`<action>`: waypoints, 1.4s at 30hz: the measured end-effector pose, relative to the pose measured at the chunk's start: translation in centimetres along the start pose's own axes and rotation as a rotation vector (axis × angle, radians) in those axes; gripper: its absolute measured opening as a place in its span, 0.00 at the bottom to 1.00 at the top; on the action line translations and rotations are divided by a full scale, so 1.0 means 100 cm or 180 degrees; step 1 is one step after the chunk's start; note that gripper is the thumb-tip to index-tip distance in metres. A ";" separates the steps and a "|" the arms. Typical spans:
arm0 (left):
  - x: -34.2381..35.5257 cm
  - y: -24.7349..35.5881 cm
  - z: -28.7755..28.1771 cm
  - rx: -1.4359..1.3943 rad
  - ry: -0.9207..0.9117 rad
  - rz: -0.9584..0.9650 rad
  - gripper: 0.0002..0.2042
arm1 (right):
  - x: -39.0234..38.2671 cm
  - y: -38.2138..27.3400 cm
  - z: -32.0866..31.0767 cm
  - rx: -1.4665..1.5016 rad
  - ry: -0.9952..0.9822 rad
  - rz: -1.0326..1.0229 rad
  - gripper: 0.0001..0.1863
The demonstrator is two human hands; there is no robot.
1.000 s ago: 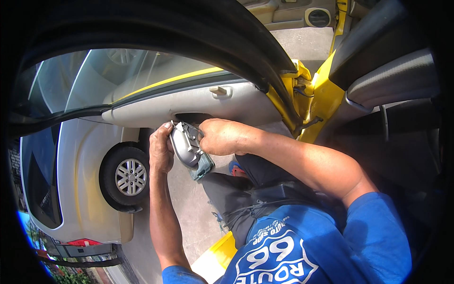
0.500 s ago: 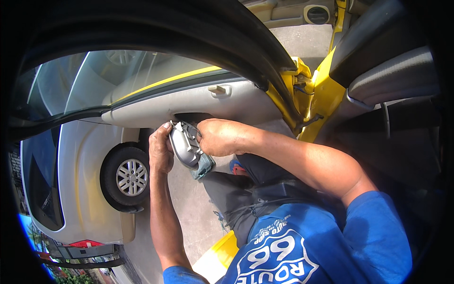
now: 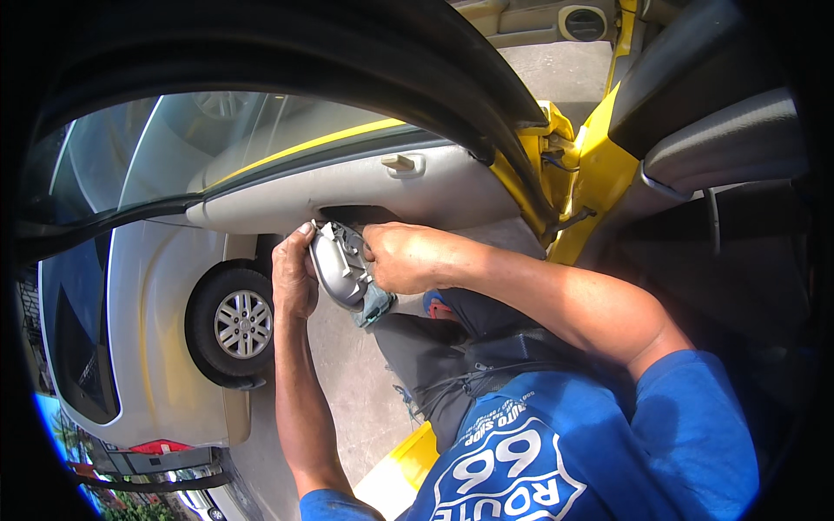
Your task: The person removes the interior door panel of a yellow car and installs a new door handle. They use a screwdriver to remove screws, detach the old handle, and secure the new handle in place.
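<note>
A silver car door handle assembly point(image 3: 333, 260) with plastic clips on its upturned side is held out from the car door. My left hand point(image 3: 295, 265) grips its left edge, the thumb on the upper end. My right hand point(image 3: 404, 258) is closed at its right side, fingers curled inward against the clips. What those fingertips hold, if anything, is hidden. A grey-green cloth or sheet point(image 3: 376, 306) hangs below the assembly and my right hand. Just beyond both hands, the grey door panel point(image 3: 452, 187) has a dark opening point(image 3: 356, 214).
The door's window frame point(image 3: 365, 52) arches overhead. A small handle point(image 3: 399, 162) sticks out of the panel. Yellow door jamb point(image 3: 591, 174) and grey seat point(image 3: 730, 143) lie to the right. A light-coloured vehicle with a wheel point(image 3: 241, 324) stands at left.
My right hand has shifted very slightly, and the cloth or sheet under the handle assembly has changed shape a little. My left hand keeps its grip in nearly the same place.
</note>
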State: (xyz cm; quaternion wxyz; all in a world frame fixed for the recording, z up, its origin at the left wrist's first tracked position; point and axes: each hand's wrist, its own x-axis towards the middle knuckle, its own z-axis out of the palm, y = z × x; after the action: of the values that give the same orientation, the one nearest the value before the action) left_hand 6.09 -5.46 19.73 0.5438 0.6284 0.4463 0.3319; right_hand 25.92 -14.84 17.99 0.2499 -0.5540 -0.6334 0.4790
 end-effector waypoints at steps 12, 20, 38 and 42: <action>-0.002 0.002 0.004 -0.0033 0.0156 -0.0078 0.16 | -0.006 -0.001 0.004 0.0174 0.0233 -0.0167 0.18; 0.000 -0.002 0.002 -0.0021 0.0225 0.0005 0.15 | -0.008 -0.004 0.006 0.0099 0.0368 -0.0268 0.20; -0.003 0.002 0.004 0.0091 0.0170 0.0028 0.18 | -0.008 -0.006 0.008 0.0084 0.0323 -0.0123 0.23; -0.002 -0.001 -0.001 0.0219 0.0188 -0.0069 0.19 | -0.007 -0.006 0.010 0.0000 0.0380 -0.0173 0.23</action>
State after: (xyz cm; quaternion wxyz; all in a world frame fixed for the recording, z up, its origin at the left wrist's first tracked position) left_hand 5.91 -5.64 19.63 0.5121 0.6318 0.4801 0.3288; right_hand 24.98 -15.84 18.21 0.3002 -0.5642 -0.6321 0.4382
